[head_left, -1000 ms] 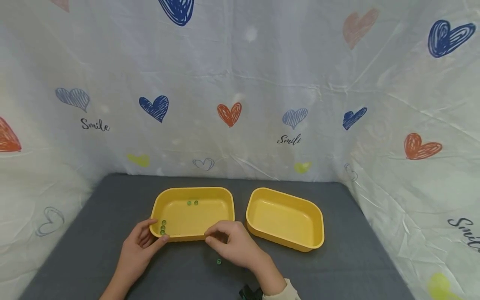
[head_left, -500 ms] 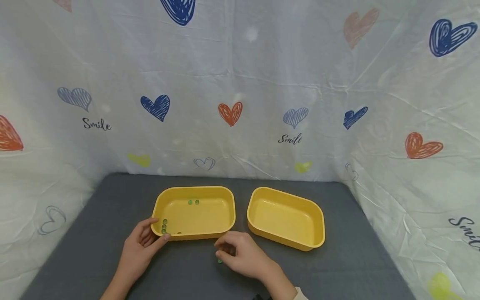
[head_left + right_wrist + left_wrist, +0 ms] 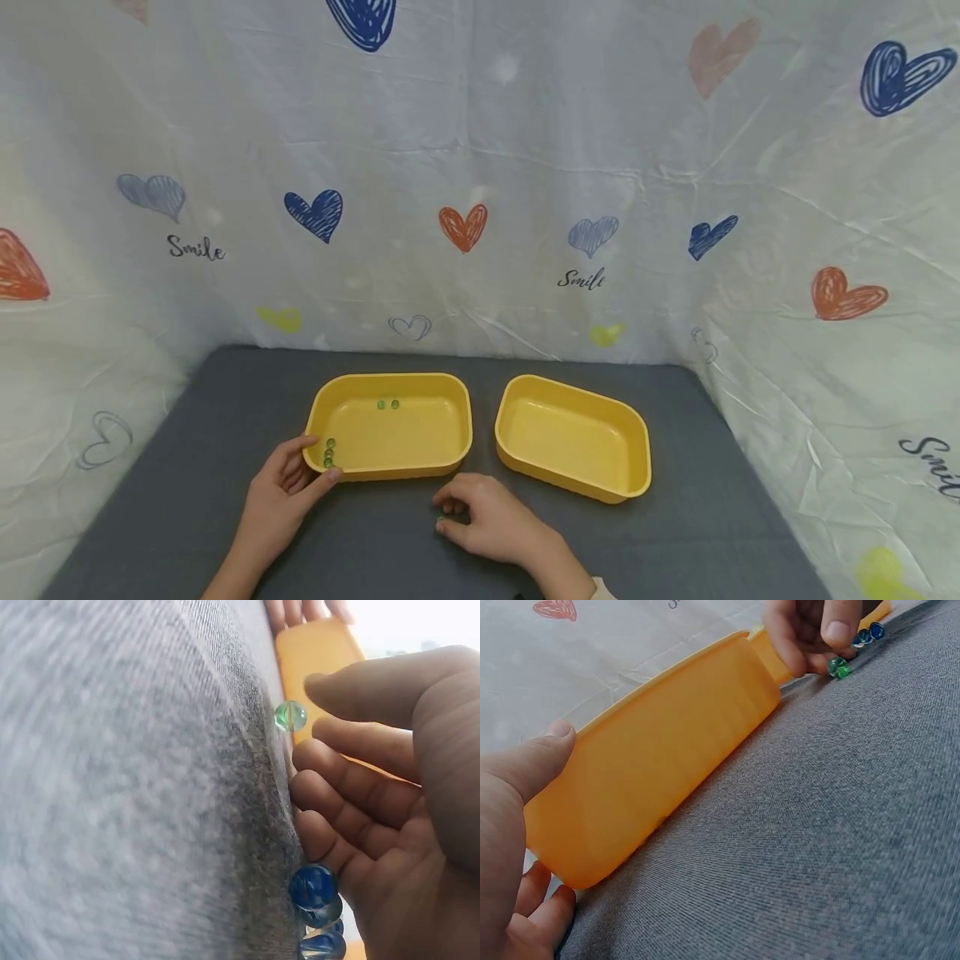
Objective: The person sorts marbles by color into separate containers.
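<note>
My left hand grips the near left corner of a yellow tray, thumb on the front wall and fingers round the side. Inside that tray, a few green marbles sit in the left corner, and two more green marbles lie near the back wall. My right hand is low over the cloth in front of the tray, thumb and fingertips apart. A green glass marble rests on the cloth right at those fingertips. Several blue marbles lie beside the little finger, hidden from the head view.
A second yellow tray stands angled to the right of the first. Dark grey cloth covers the table. White curtains printed with hearts hang behind and at both sides.
My right hand has moved from the tray's front rim right and nearer to me, down to the green marble. A marble showed briefly at the tray's near wall. My left hand stays put.
</note>
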A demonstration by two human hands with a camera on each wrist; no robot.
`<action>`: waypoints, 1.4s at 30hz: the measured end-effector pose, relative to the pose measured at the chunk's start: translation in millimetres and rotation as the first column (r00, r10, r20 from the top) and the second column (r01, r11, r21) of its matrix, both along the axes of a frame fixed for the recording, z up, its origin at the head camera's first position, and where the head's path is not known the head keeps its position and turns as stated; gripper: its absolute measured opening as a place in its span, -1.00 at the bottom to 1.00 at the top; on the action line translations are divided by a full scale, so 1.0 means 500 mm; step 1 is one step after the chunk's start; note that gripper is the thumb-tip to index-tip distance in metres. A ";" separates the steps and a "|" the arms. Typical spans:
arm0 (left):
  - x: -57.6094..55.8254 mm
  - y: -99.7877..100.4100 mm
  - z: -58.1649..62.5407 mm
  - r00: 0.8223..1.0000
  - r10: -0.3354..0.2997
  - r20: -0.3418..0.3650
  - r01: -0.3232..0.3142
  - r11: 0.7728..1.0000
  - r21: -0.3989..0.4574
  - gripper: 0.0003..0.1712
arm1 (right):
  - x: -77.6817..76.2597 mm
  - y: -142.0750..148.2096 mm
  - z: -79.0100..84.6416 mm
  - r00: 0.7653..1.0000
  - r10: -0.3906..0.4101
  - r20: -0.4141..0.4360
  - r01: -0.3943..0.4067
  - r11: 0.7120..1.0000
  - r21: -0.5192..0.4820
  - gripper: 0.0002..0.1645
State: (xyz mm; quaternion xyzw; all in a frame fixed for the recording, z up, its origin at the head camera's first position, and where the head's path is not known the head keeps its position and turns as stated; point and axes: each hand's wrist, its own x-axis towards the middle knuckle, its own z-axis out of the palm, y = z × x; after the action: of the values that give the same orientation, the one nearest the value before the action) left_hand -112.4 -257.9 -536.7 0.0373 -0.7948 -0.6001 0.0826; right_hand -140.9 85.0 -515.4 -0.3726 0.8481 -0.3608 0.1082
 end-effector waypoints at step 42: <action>0.000 -0.001 0.001 1.000 -0.014 0.027 0.014 1.000 -0.008 -0.15 | 0.009 -0.010 0.015 0.999 0.047 0.006 -0.046 0.998 -0.051 -0.90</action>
State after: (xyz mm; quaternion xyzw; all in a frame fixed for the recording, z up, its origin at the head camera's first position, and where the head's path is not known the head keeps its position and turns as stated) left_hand -112.2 -258.5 -536.1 0.0395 -0.7984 -0.5970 0.0680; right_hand -136.2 80.1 -508.1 -0.3937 0.8294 -0.3808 0.1100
